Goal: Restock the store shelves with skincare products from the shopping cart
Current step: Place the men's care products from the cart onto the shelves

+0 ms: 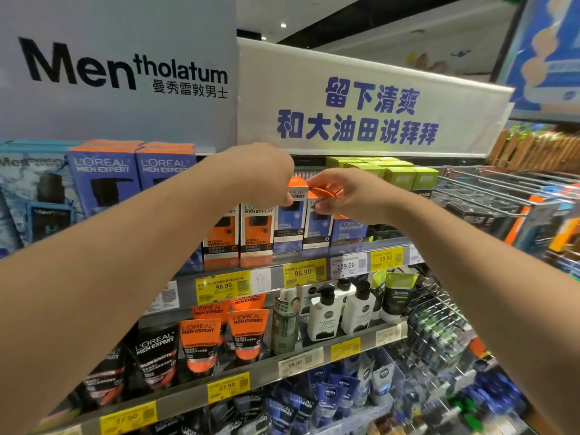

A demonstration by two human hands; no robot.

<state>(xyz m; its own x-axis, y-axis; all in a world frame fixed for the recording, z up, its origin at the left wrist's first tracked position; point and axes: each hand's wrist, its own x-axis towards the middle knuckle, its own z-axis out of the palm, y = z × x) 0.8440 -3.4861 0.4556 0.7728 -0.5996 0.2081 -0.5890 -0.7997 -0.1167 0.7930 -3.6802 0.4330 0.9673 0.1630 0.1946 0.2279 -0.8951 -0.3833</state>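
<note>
Both my arms reach up to the top shelf [314, 254]. My left hand [260, 174] grips the top of a blue and orange L'Oreal Men Expert box [290, 221] that stands upright in the row. My right hand [345, 196] pinches the orange top of the neighbouring blue box [318, 227] between thumb and fingers. Two orange and white boxes [238, 233] stand to the left of them, and another blue box [350, 232] stands to the right, partly behind my right hand. The shopping cart is out of view.
Large blue L'Oreal boxes [103, 177] and Mentholatum boxes [31, 196] fill the shelf's left end; green boxes [398, 177] stand at the back right. Tubes and pump bottles [324, 315] fill the lower shelves. Wire racks [489, 189] jut out on the right. Sign boards hang above.
</note>
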